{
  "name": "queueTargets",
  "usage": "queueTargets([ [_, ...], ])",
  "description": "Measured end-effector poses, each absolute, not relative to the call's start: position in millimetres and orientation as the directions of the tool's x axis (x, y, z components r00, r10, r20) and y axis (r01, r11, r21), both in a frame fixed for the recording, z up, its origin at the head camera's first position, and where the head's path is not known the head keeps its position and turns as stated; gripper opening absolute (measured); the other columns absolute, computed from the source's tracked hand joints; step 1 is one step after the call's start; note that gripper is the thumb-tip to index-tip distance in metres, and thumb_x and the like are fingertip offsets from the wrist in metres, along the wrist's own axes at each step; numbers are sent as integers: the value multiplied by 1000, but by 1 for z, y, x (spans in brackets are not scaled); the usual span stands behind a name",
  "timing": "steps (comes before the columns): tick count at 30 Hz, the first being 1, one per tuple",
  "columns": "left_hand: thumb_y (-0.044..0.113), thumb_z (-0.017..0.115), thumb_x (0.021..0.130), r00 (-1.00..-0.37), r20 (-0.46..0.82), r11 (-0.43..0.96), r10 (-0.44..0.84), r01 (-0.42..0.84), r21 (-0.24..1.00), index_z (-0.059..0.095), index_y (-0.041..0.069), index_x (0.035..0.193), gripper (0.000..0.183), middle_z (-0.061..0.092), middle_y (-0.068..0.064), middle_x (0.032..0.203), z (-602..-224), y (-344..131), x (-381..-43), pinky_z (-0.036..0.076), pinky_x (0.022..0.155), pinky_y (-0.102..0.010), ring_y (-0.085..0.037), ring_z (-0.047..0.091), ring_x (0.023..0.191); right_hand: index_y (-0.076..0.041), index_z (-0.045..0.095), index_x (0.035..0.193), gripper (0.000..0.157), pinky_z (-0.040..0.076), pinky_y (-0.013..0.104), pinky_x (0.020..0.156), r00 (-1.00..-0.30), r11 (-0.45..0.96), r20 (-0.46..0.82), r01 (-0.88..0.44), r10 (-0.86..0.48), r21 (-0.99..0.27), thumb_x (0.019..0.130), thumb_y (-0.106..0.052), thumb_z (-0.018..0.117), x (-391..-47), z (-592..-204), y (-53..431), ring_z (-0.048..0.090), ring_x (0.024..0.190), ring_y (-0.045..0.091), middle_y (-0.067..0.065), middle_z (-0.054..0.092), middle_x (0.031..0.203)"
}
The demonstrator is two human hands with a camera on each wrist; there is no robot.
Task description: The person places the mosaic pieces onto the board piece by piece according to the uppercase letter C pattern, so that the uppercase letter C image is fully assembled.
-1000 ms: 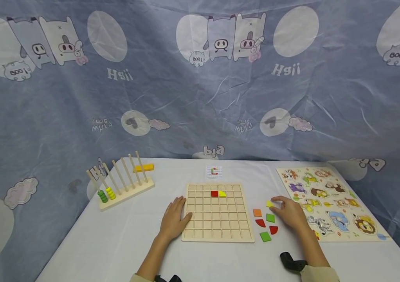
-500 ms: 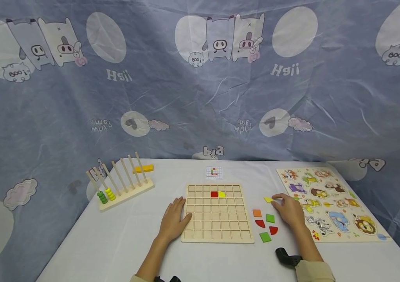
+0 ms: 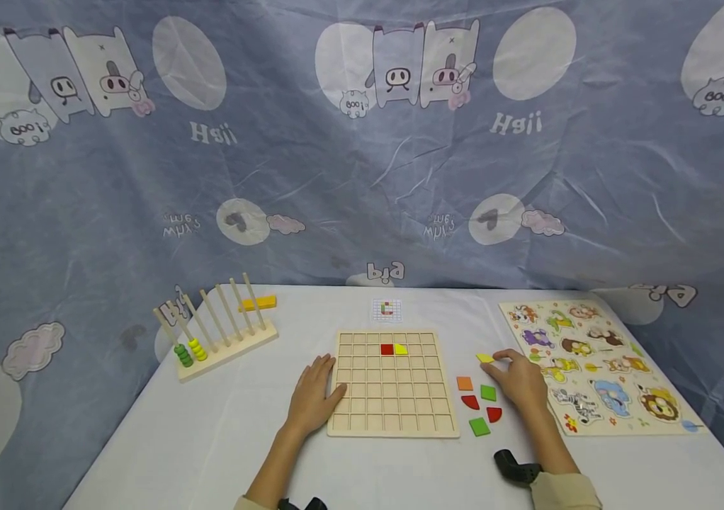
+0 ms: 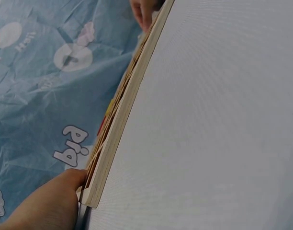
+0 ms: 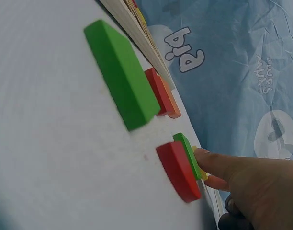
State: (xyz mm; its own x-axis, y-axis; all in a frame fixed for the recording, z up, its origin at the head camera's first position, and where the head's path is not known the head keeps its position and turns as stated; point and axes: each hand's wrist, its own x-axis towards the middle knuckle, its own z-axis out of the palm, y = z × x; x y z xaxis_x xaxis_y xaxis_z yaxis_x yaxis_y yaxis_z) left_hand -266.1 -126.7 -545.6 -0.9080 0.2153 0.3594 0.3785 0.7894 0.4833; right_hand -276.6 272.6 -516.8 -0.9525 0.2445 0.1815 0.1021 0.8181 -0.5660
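Note:
A square wooden grid board (image 3: 413, 407) lies mid-table, with a red square tile (image 3: 387, 349) and a yellow round-cornered tile (image 3: 401, 349) side by side in its upper cells. At the board's left edge rests my left hand (image 3: 312, 398), fingers extended and thumb over the rim. Just right of the board, my right hand (image 3: 521, 382) pinches a small yellow tile (image 3: 484, 358) between thumb and index finger; its full outline is partly hidden. Nearer me lie an orange square tile (image 3: 465, 383), green tiles (image 3: 479, 426) and red quarter-round tiles (image 3: 494, 414).
A small printed pattern card (image 3: 387, 310) lies behind the board. On the left stands a wooden bead rack (image 3: 228, 352) with upright pegs, a yellow bar (image 3: 258, 304) behind it. An animal puzzle board (image 3: 639, 379) covers the right side. A patterned cloth (image 3: 336, 163) hangs behind the table.
The yellow tile at my right fingertips has turned and shifted slightly away from me and leftward, my right hand moving with it. My left hand stays on the board's edge.

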Motion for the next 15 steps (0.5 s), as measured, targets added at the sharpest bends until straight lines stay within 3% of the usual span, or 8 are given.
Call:
queueTargets([
  [5, 38, 54, 90, -913, 348, 796, 212, 367, 481, 41, 0, 135, 61, 38, -15, 142, -545, -127, -267, 16, 111, -44, -30, 27, 134, -6, 63, 105, 44, 31, 28, 44, -947, 821, 175, 130, 268, -557, 78, -41, 71, -278, -517, 270, 45, 54, 18, 4, 47, 60],
  [15, 38, 53, 90, -910, 356, 790, 212, 374, 486, 42, -1, 135, 60, 38, -16, 141, -546, -127, -266, 17, 110, -45, -31, 27, 134, -4, 63, 109, 35, 31, 27, 42, -955, 826, 196, 79, 224, -559, 84, -28, 67, -278, -519, 273, 43, 50, 16, 4, 45, 59],
])
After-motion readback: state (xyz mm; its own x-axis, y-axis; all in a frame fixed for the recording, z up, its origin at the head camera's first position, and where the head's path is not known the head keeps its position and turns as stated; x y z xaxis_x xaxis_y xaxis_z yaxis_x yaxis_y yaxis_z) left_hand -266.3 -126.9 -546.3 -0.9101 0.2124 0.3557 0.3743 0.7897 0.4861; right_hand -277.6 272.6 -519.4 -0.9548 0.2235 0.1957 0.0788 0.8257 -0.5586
